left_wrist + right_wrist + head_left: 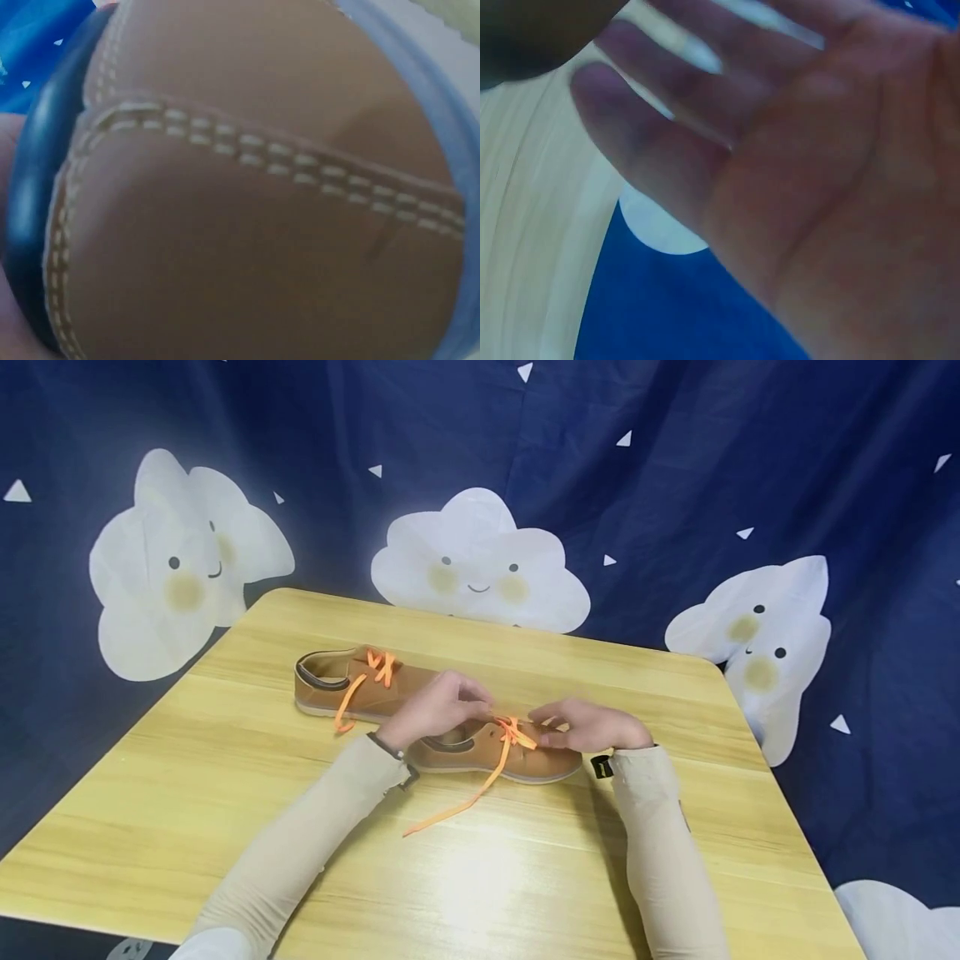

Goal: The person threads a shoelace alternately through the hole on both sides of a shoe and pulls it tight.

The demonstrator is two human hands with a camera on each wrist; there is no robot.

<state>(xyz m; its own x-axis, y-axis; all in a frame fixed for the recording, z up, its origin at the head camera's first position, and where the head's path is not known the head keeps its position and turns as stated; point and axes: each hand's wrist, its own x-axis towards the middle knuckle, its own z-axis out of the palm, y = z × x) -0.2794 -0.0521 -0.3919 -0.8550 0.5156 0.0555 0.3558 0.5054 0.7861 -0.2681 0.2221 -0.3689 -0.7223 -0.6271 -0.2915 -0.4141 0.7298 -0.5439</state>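
A tan lace-up shoe (540, 766) stands on the table, toe to the right, with an orange lace (513, 732) gathered over its front. One lace end trails down onto the tabletop. My left hand (435, 706) is over the shoe's opening, its fingertips beside the lace, thumb and index apart. In the left wrist view the stitched tan leather (225, 240) and dark collar fill the picture. My right hand (596, 727) hovers by the toe, fingers loosely bent towards the lace; the right wrist view shows its bare palm (810, 157) with the fingers spread.
Behind the left hand stands a second tan shoe (322, 697) with orange laces, partly hidden by that hand. Both shoes are on a light wooden table (187, 793) with rounded far corners. A dark blue curtain (330, 410) with white clouds hangs around it.
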